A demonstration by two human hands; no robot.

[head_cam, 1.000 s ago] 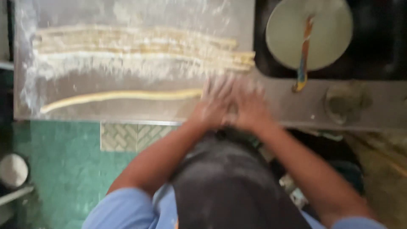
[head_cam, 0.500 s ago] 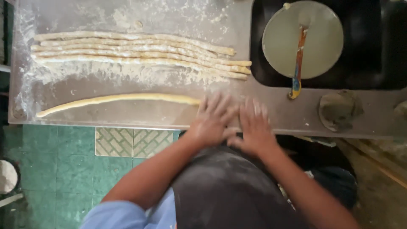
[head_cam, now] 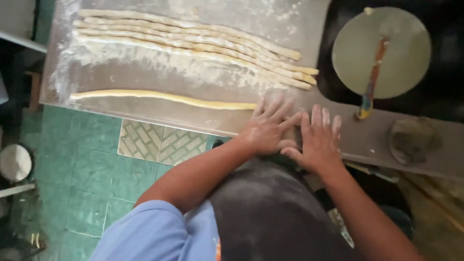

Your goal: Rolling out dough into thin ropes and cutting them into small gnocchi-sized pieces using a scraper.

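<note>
The long dough rope (head_cam: pixel 164 98) lies along the floured steel table (head_cam: pixel 125 77), its right end under your left hand (head_cam: pixel 267 129). Your right hand (head_cam: pixel 316 140) lies flat beside it; both palms down, fingers spread (no pinching). Roll with even, light pressure, working outward, to match the finished ropes (head_cam: pixel 193 41) beyond.
</note>
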